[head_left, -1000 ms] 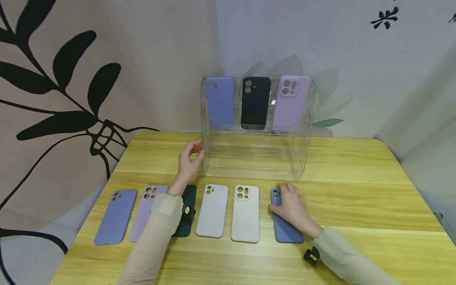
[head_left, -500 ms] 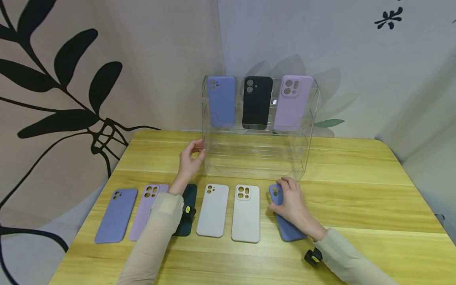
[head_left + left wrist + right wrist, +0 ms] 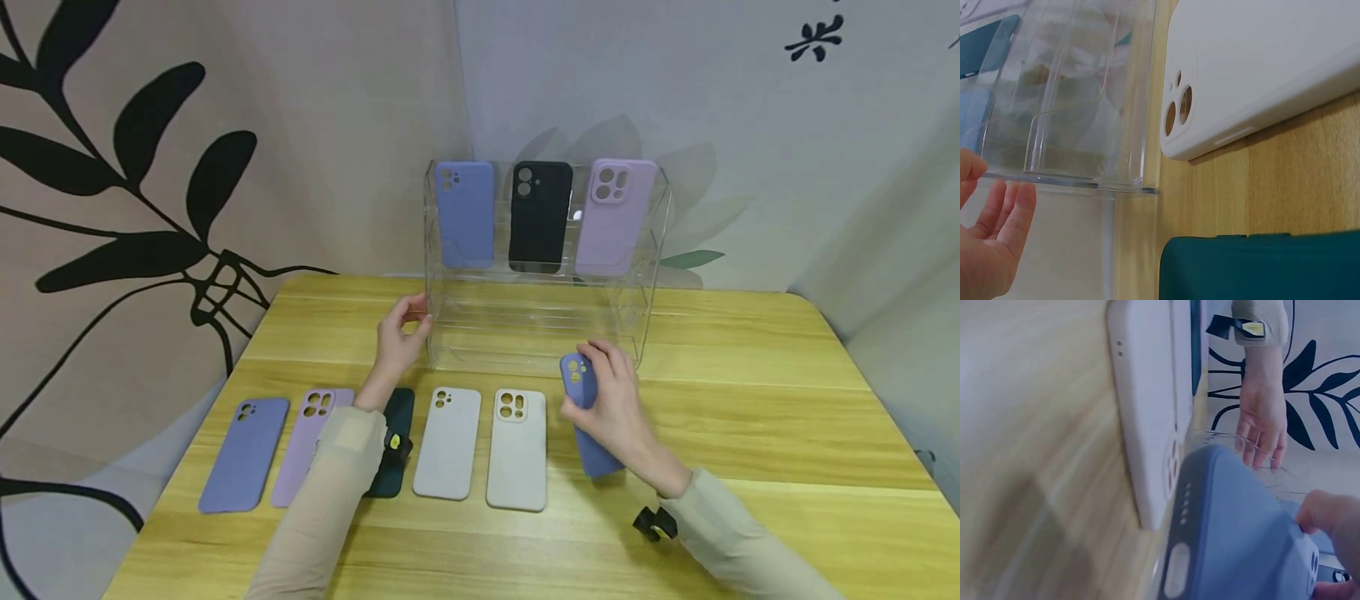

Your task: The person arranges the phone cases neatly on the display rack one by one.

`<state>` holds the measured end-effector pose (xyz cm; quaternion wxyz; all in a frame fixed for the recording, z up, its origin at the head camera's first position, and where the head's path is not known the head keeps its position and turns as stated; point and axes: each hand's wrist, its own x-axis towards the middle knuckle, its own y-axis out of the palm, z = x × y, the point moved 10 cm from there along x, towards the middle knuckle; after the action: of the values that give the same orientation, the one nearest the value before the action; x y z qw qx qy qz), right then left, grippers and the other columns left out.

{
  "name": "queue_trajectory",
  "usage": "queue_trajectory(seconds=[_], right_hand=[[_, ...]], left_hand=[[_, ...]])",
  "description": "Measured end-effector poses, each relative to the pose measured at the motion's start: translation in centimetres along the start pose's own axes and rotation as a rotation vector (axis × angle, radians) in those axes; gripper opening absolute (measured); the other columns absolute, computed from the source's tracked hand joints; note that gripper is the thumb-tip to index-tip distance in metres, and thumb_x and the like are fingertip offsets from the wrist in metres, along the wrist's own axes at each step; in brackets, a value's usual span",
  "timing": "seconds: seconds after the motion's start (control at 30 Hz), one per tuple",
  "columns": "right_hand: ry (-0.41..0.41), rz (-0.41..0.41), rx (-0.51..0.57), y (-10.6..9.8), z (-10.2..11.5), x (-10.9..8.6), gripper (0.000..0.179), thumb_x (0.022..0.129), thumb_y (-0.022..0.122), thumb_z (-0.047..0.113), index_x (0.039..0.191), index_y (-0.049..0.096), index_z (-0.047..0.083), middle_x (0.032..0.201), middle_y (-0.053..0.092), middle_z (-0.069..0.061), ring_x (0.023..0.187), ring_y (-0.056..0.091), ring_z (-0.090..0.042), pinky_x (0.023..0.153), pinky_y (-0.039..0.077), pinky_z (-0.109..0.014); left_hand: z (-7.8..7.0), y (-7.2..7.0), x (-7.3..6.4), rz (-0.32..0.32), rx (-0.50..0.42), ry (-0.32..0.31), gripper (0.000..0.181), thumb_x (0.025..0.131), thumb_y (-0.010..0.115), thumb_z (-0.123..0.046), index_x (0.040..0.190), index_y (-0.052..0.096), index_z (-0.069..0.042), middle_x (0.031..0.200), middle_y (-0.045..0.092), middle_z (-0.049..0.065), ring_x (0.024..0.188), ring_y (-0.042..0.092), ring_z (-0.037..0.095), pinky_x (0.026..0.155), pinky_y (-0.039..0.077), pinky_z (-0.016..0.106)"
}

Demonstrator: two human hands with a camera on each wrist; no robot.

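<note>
My right hand (image 3: pixel 618 404) grips a blue phone case (image 3: pixel 597 454) by its long edges, thumb at the left and fingers at the right. The case is tilted, its camera end raised, and fills the lower middle of the right wrist view. My left hand (image 3: pixel 401 337) holds the left side edge of a clear acrylic display stand (image 3: pixel 532 362); in the left wrist view its fingertips (image 3: pixel 1025 195) are right at that edge. On the stand's upper tier lean a blue case (image 3: pixel 465 221), a black case (image 3: pixel 540 221) and a pink-purple case (image 3: pixel 611 229).
On the wooden table (image 3: pixel 750 417) lie a blue-purple case (image 3: pixel 243 458), a light purple case (image 3: pixel 296 458) and a dark green case (image 3: pixel 390 475), the latter two partly behind my left sleeve. Two white cases, one left (image 3: pixel 447 450) and one right (image 3: pixel 516 458), lie nearer the middle.
My right hand has lifted the blue phone case off the table and moved it toward the stand, tilting its camera end up. My left hand has stayed at the stand's side.
</note>
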<state>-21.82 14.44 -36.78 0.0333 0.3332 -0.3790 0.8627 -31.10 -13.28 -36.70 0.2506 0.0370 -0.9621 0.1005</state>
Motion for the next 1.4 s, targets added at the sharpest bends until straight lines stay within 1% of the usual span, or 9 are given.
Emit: queue_trajectory(seconds=[0.1, 0.2, 0.43, 0.57, 0.63, 0.77, 0.87, 1.17, 1.4], right_hand=[[-0.021, -0.022, 0.003, -0.3, 0.3, 0.6, 0.063, 0.062, 0.072, 0.009, 0.119, 0.052, -0.008, 0.122, 0.046, -0.027, 0.109, 0.040, -0.043, 0.086, 0.037, -0.053], [-0.041, -0.041, 0.005, -0.6, 0.6, 1.1, 0.063, 0.062, 0.072, 0.008, 0.118, 0.052, -0.009, 0.121, 0.046, -0.027, 0.107, 0.040, -0.043, 0.086, 0.037, -0.051], [-0.056, -0.074, 0.028, -1.0, 0.8, 2.0, 0.063, 0.061, 0.072, 0.006, 0.119, 0.052, -0.010, 0.122, 0.046, -0.028, 0.109, 0.039, -0.043, 0.087, 0.035, -0.053], [-0.087, -0.104, 0.035, -1.2, 1.2, 2.6, 0.060, 0.063, 0.071, 0.006, 0.118, 0.053, -0.011, 0.122, 0.047, -0.027, 0.111, 0.039, -0.044, 0.091, 0.033, -0.054], [-0.106, -0.120, 0.033, -1.3, 1.4, 2.8, 0.060, 0.063, 0.070, 0.007, 0.118, 0.053, -0.011, 0.122, 0.047, -0.027, 0.112, 0.039, -0.044, 0.092, 0.032, -0.055], [-0.131, -0.145, 0.033, -1.4, 1.9, 3.5, 0.059, 0.064, 0.070, 0.007, 0.118, 0.053, -0.011, 0.121, 0.047, -0.028, 0.112, 0.040, -0.044, 0.092, 0.031, -0.055], [-0.139, -0.151, 0.036, -1.3, 2.3, 4.0, 0.059, 0.064, 0.070, 0.008, 0.118, 0.053, -0.010, 0.121, 0.047, -0.030, 0.112, 0.039, -0.044, 0.092, 0.032, -0.055], [-0.169, -0.155, 0.061, -0.3, 3.3, 5.9, 0.059, 0.067, 0.069, 0.008, 0.121, 0.052, -0.009, 0.126, 0.044, -0.028, 0.115, 0.038, -0.043, 0.093, 0.033, -0.052], [-0.207, -0.170, 0.084, 0.3, 4.1, 7.1, 0.057, 0.067, 0.069, 0.005, 0.120, 0.052, -0.010, 0.127, 0.043, -0.028, 0.120, 0.036, -0.044, 0.098, 0.031, -0.053]], left_hand=[[0.1, 0.0, 0.0, 0.003, -0.006, -0.009, 0.027, 0.081, 0.053, 0.020, 0.108, 0.052, 0.022, 0.100, 0.054, 0.039, 0.087, 0.054, 0.048, 0.074, 0.045, 0.011], [0.1, -0.1, -0.1, 0.001, -0.002, -0.005, 0.027, 0.081, 0.053, 0.020, 0.108, 0.053, 0.022, 0.099, 0.055, 0.039, 0.087, 0.054, 0.047, 0.075, 0.046, 0.014], [-0.3, 0.0, 0.0, 0.002, 0.019, 0.032, 0.027, 0.080, 0.054, 0.021, 0.107, 0.053, 0.022, 0.098, 0.056, 0.038, 0.086, 0.055, 0.047, 0.080, 0.050, 0.037], [-0.5, 0.0, 0.0, 0.002, 0.023, 0.041, 0.027, 0.080, 0.054, 0.021, 0.107, 0.053, 0.022, 0.098, 0.056, 0.038, 0.086, 0.055, 0.048, 0.081, 0.048, 0.049], [-0.5, 0.0, 0.0, 0.000, 0.023, 0.040, 0.027, 0.080, 0.054, 0.021, 0.107, 0.053, 0.022, 0.098, 0.056, 0.037, 0.085, 0.055, 0.048, 0.081, 0.048, 0.048], [-0.4, 0.0, 0.0, -0.001, 0.025, 0.035, 0.026, 0.080, 0.054, 0.021, 0.107, 0.053, 0.022, 0.098, 0.056, 0.037, 0.086, 0.055, 0.048, 0.081, 0.049, 0.040], [-0.4, 0.0, 0.0, -0.002, 0.025, 0.029, 0.027, 0.080, 0.054, 0.021, 0.107, 0.053, 0.022, 0.097, 0.056, 0.037, 0.086, 0.055, 0.048, 0.080, 0.049, 0.037], [-0.4, 0.0, -0.1, -0.001, 0.028, 0.033, 0.027, 0.080, 0.054, 0.020, 0.107, 0.053, 0.022, 0.098, 0.057, 0.036, 0.086, 0.055, 0.047, 0.081, 0.049, 0.045], [-0.3, -0.1, -0.1, -0.005, 0.020, 0.034, 0.027, 0.080, 0.054, 0.021, 0.107, 0.053, 0.022, 0.098, 0.056, 0.037, 0.086, 0.055, 0.047, 0.080, 0.049, 0.033]])
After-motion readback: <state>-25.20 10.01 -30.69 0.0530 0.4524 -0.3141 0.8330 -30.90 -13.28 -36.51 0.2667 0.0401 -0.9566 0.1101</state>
